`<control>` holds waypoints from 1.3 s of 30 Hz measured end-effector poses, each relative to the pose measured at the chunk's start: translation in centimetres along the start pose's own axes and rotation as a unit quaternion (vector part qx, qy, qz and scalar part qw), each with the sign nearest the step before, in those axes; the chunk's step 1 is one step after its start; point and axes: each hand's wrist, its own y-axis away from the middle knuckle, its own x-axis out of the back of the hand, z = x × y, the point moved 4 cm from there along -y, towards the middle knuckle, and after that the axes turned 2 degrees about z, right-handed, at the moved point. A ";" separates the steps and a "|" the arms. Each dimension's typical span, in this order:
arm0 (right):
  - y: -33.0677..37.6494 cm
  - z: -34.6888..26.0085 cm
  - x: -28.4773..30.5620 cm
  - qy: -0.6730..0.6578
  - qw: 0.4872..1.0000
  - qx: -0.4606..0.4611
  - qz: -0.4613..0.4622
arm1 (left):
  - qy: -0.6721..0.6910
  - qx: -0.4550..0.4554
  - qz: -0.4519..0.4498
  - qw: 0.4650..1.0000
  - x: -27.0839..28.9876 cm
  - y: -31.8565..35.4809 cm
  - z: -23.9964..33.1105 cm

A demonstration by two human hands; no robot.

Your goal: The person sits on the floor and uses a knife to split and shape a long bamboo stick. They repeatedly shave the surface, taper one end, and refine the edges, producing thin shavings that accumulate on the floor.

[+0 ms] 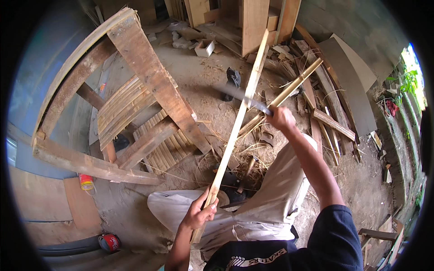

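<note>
My left hand (199, 213) is closed around the lower end of a long, pale strip of bamboo or wood (229, 151). The strip slants up and away, its far tip near the boards at the back. In my right hand (282, 118) is the handle of a long knife (258, 105). Its blade points left, crosses the strip at about its upper third and is smeared by motion toward the tip. Whether blade and strip touch, I cannot tell. Beneath, a hammer (247, 173) rests among shavings between my legs.
A large wooden frame (151, 77) with slatted panels (124, 106) stands at the left. Split poles (296, 89) and scrap timber (333, 124) lie at the right. Farther back are a small box (205, 48) and upright boards (254, 27). A red can (109, 242) sits at lower left.
</note>
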 end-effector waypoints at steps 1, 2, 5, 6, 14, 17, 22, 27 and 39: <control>-0.5 1.0 0.5 -0.034 0.995 -0.061 0.070 | -0.013 -0.006 0.004 1.000 0.1 0.1 0.0; -1.0 1.5 1.2 -0.082 0.981 -0.082 0.153 | -0.023 0.007 0.007 1.000 0.1 0.1 -0.2; -1.6 3.0 0.8 -0.234 0.929 -0.253 0.134 | -0.044 0.050 0.049 0.997 0.1 0.0 -0.8; -1.7 2.6 0.8 -0.256 0.929 -0.243 0.111 | -0.054 0.037 0.035 0.997 -0.2 0.0 -0.7; 7.3 -7.5 -1.5 -0.561 0.818 -0.122 0.024 | -0.101 -0.063 0.033 0.992 -2.3 -4.0 0.1; 10.3 -10.7 -3.7 -0.596 0.798 -0.093 -0.009 | -0.234 -0.144 0.072 0.959 -2.4 -5.4 0.4; 10.7 -11.7 -5.5 -0.636 0.765 -0.086 -0.056 | -0.379 -0.234 0.131 0.886 -1.8 -5.6 0.7; 10.3 -11.7 -5.8 -0.670 0.719 -0.146 -0.110 | -0.442 -0.245 0.156 0.849 -1.5 -4.4 0.4; 10.1 -11.3 -6.5 -0.661 0.728 -0.143 -0.113 | -0.393 -0.259 0.182 0.863 -2.2 -5.1 -0.7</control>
